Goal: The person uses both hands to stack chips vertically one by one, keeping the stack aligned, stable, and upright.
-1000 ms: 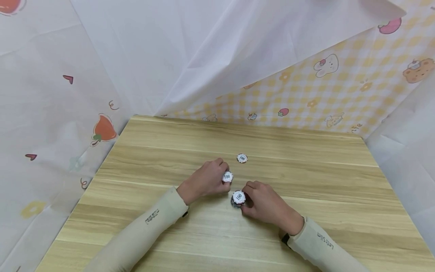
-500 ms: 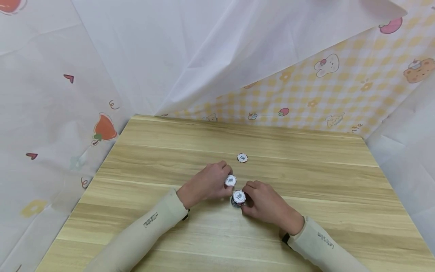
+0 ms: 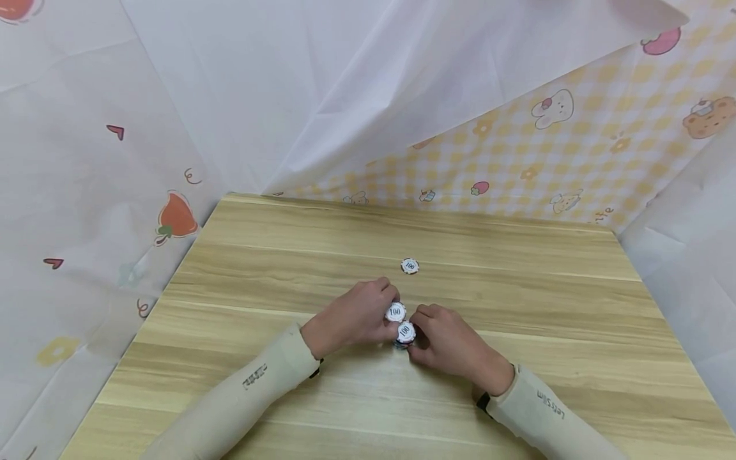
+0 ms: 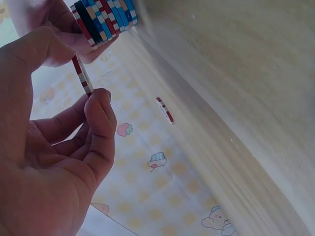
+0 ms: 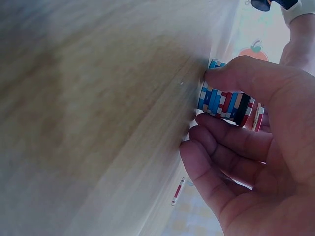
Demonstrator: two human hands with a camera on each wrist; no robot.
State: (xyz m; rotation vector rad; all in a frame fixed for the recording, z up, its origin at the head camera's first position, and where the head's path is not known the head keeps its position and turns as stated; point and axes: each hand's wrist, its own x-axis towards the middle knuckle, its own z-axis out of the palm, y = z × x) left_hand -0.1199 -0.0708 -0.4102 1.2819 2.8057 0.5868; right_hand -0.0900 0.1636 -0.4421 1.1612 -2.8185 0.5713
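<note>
Between thumb and fingertips, my left hand (image 3: 359,314) pinches a red-and-white poker chip (image 3: 395,312) marked 100. That chip (image 4: 82,75) is seen edge-on in the left wrist view. Just in front of it stands a stack of poker chips (image 3: 406,333), with a 100 chip on top. My right hand (image 3: 454,345) holds the stack from the right, thumb on one side and curled fingers on the other. In the right wrist view the stack (image 5: 224,104) shows blue, red, black and white edges. The held chip is close to the stack's top; whether they touch, I cannot tell.
A single 100 poker chip (image 3: 410,266) lies flat on the wooden table (image 3: 517,281), farther back than both hands. Patterned and white cloth (image 3: 460,169) hangs behind the table's back edge, with more cloth along the left and right sides.
My left hand has moved right and slightly toward me, bringing its pinched chip from beside the stack to its back edge. The right hand has stayed at the stack.
</note>
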